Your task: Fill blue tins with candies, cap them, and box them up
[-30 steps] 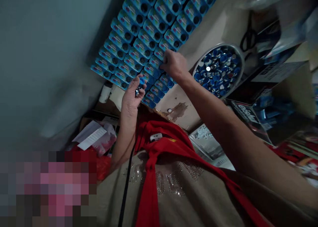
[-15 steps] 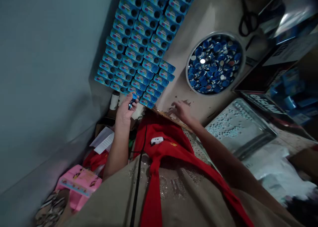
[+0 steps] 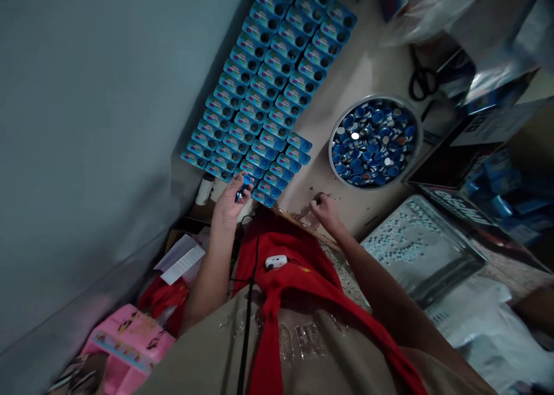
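My left hand (image 3: pixel 230 202) is curled around a few small blue caps (image 3: pixel 243 184), held at the near end of a long block of blue cards (image 3: pixel 268 89) with round holes, laid in rows on the table (image 3: pixel 346 83). My right hand (image 3: pixel 324 209) rests at the table's near edge with its fingers pinched together; what they hold, if anything, is too small to make out. A round metal bowl (image 3: pixel 373 140) full of blue and silver caps stands to the right of the cards.
A wall runs along the left. Scissors (image 3: pixel 422 79) lie beyond the bowl. A clear tray (image 3: pixel 422 248) of small pale pieces sits at the right, with dark boxes (image 3: pixel 471 153) behind it. A pink box (image 3: pixel 125 343) and papers (image 3: pixel 179 259) lie low on the left.
My right hand left the blue cards, drew back to the table's near edge and closed into a pinch. My left hand has stayed beside the cards with its caps. The view shifted.
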The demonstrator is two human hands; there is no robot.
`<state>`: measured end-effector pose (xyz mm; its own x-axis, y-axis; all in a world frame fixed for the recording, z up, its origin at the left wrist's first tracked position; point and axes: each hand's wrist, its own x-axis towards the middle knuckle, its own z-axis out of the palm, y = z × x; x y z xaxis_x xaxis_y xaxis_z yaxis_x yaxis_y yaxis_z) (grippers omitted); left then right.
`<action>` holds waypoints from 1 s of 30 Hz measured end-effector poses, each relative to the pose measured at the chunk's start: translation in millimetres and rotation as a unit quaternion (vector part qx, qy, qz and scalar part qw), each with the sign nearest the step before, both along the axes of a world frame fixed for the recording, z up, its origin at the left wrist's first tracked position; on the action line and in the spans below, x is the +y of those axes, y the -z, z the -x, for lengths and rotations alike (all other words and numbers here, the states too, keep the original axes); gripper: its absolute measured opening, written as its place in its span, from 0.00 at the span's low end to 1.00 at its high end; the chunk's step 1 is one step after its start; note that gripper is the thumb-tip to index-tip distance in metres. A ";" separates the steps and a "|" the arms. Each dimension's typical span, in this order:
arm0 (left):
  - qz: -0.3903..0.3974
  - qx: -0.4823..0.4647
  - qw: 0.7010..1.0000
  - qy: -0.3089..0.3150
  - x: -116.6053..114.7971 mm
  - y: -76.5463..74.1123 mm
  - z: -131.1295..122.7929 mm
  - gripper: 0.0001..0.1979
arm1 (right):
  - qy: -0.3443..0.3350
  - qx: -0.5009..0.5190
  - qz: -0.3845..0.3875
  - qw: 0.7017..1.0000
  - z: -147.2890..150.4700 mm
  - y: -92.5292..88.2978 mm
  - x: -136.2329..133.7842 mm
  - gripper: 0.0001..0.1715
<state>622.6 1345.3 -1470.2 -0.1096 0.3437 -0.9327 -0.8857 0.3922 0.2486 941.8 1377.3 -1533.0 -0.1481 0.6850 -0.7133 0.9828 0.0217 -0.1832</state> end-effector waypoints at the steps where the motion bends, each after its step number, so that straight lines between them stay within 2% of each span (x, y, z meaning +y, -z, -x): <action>1: -0.007 -0.001 1.000 -0.001 2.5 0.0 1.3 0.07 | 0.014 0.016 -0.012 1.000 3.7 -6.5 7.6 0.22; 3: -0.024 -0.003 1.000 -0.002 9.5 0.1 2.4 0.06 | 0.057 0.098 -0.050 0.992 16.8 -19.3 30.2 0.24; 5: -0.045 -0.002 0.999 -0.005 19.0 -0.1 1.0 0.06 | 0.097 0.215 -0.111 0.965 38.4 -28.5 63.1 0.21; 7: -0.063 -0.002 0.998 -0.006 30.3 -0.4 -2.1 0.07 | 0.101 0.296 -0.171 0.934 67.3 -31.1 102.9 0.15; 9: -0.075 -0.010 0.997 0.002 41.9 0.0 -5.7 0.09 | 0.067 0.293 -0.205 0.931 99.1 -26.2 141.8 0.11; 11: -0.084 -0.024 0.996 0.010 52.1 1.8 -8.0 0.10 | 0.025 0.254 -0.221 0.941 127.5 -15.9 172.2 0.08; 14: -0.096 -0.045 0.994 0.008 62.6 7.4 -8.6 0.08 | -0.041 0.192 -0.225 0.954 152.2 3.1 197.7 0.07; 17: -0.102 -0.065 0.993 0.002 69.1 13.7 -7.9 0.06 | -0.079 0.159 -0.211 0.961 156.9 17.9 212.0 0.07; 19: -0.100 -0.078 0.992 -0.001 72.8 16.6 -8.2 0.07 | -0.086 0.144 -0.195 0.966 156.1 21.5 221.6 0.11; 21: -0.095 -0.084 0.992 -0.007 76.4 17.9 -9.3 0.07 | -0.090 0.125 -0.182 0.971 156.8 18.3 229.4 0.14; 24: -0.083 -0.082 0.993 -0.024 80.1 17.6 -10.6 0.05 | -0.106 0.103 -0.173 0.974 161.9 1.8 228.5 0.12; 27: -0.066 -0.078 0.994 -0.033 81.0 17.6 -10.0 0.08 | -0.118 0.181 -0.177 0.960 169.1 -17.6 209.1 0.07; 30: -0.054 -0.089 0.992 -0.066 81.5 20.5 -9.4 0.06 | -0.131 0.337 -0.139 0.922 174.5 -28.4 182.5 0.10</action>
